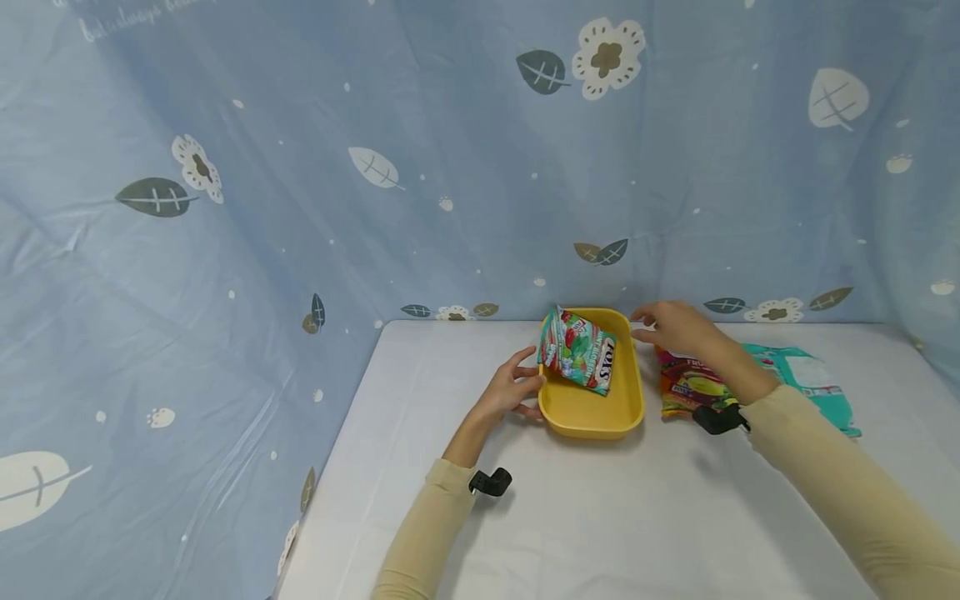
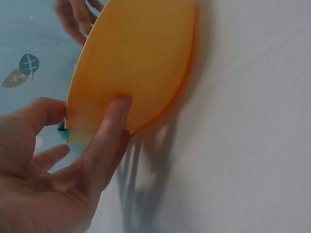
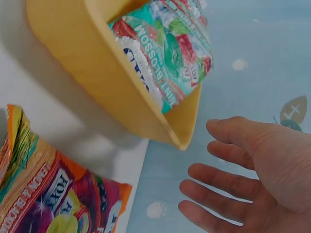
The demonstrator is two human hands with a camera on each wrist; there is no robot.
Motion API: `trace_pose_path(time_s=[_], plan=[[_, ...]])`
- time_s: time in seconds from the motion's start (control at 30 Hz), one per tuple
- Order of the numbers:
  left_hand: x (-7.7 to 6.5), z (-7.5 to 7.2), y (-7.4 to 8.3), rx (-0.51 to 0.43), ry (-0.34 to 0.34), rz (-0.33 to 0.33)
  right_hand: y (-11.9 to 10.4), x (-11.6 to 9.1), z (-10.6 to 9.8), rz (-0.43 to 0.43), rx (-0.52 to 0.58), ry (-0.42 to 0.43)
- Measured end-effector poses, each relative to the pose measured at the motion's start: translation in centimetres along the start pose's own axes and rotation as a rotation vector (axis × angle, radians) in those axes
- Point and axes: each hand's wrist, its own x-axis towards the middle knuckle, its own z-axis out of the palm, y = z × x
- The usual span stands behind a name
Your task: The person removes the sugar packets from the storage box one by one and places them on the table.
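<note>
A yellow plastic basin (image 1: 600, 417) stands on the white table with a green candy packet (image 1: 577, 350) leaning inside it. My left hand (image 1: 512, 387) is at the basin's left side; in the left wrist view, fairly straight fingers (image 2: 114, 116) touch its outer wall and rim. My right hand (image 1: 678, 329) hovers just off the basin's far right corner. In the right wrist view its fingers (image 3: 218, 179) are spread, apart from the basin, and hold nothing.
Beneath the right forearm lie a red and orange candy packet (image 1: 693, 387) and a teal packet (image 1: 817, 387). A blue patterned curtain (image 1: 480, 167) hangs behind and left of the table (image 1: 570, 533).
</note>
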Motion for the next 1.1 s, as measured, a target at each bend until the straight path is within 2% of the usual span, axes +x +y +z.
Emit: trace_pose_path(time_s=[0.4, 0.57, 0.9, 1.1], plan=[[0.1, 0.1, 0.4, 0.033, 0.008, -0.006, -1.6, 2.1, 0.4, -0.021, 0.037, -0.019], [0.1, 0.1, 0.4, 0.029, 0.001, -0.015, -2.0, 2.7, 0.7, -0.054, 0.057, -0.007], [0.5, 0.4, 0.4, 0.043, -0.01, -0.027, -2.3, 3.7, 1.5, -0.096, 0.071, -0.007], [0.6, 0.1, 0.7, 0.052, -0.013, -0.048, -2.1, 4.7, 2.3, -0.114, 0.123, -0.008]])
